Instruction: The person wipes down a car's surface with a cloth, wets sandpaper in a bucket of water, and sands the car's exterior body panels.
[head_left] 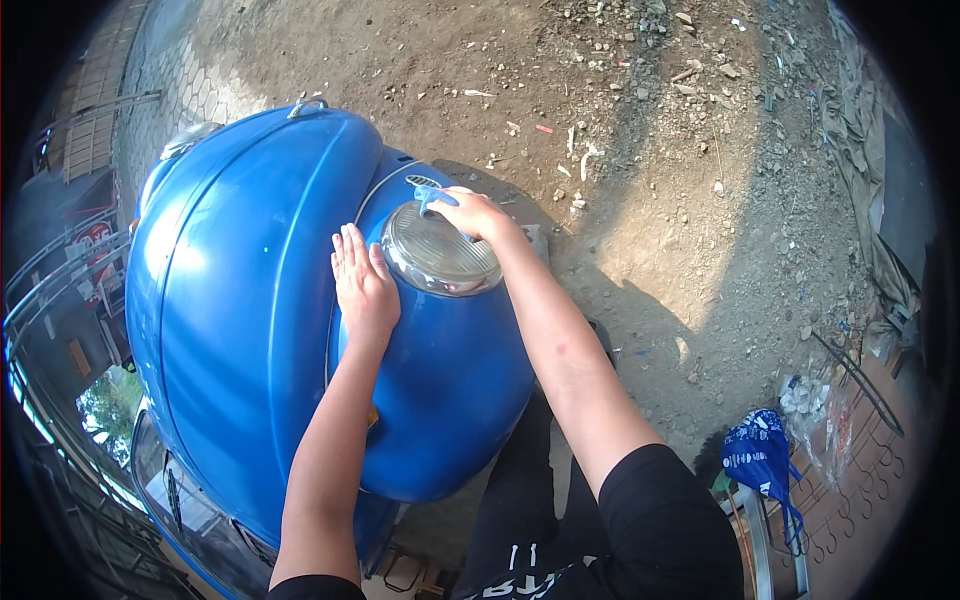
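Note:
In front of me is the rounded front of a blue car, with a round glass headlight set in its fender. My right hand is closed on a light-blue cloth, pressing it to the far upper edge of the headlight. Flat on the blue bodywork, just left of the headlight, lies my left hand, its fingers stretched out and holding nothing. A small oval grille shows just beyond the cloth. The cloth is partly hidden by my right fingers.
Dirt ground with gravel and scraps spreads beyond the car. At the lower right are a blue patterned bag, clear plastic bags and a row of metal hooks. A second headlight sits at the car's far side.

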